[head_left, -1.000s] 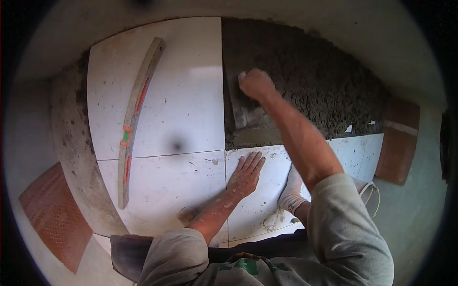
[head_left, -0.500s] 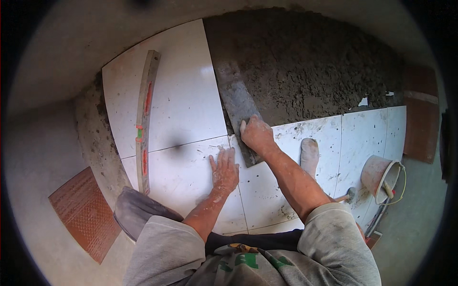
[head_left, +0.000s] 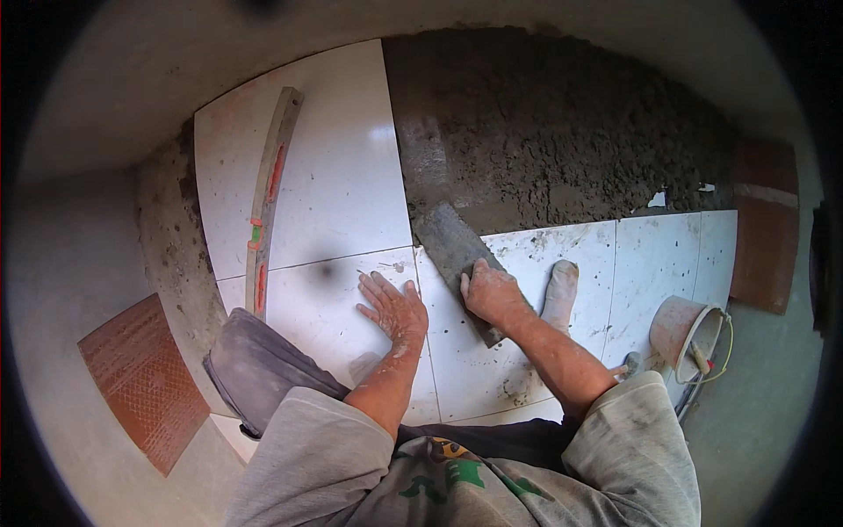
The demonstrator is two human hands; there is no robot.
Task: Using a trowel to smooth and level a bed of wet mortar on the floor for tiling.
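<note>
The right hand [head_left: 493,294] is closed on a flat grey trowel [head_left: 450,235]; the handle is hidden beneath the fingers. The trowel lies aslant, its far end at the border of the dark wet mortar [head_left: 571,114] and its near end over the white floor tiles [head_left: 316,176]. Whether the blade touches the surface cannot be determined. The left hand [head_left: 393,309] is free of any object, palm down with fingers spread over a white tile, just left of a joint. The mortar fills the far right area, bordered by white tiles on its left and near sides; a smoother, paler strip shows in it near the left border. A level [head_left: 273,189] with red inserts and a green vial rests on the tiles at left, crossing a joint, its near end by a dark trouser knee [head_left: 268,360]. A socked foot [head_left: 560,292] stands right of the trowel. A stained bucket [head_left: 671,329] is tilted at far right. Tiles nearest the right hand are spotted with dirt.
</note>
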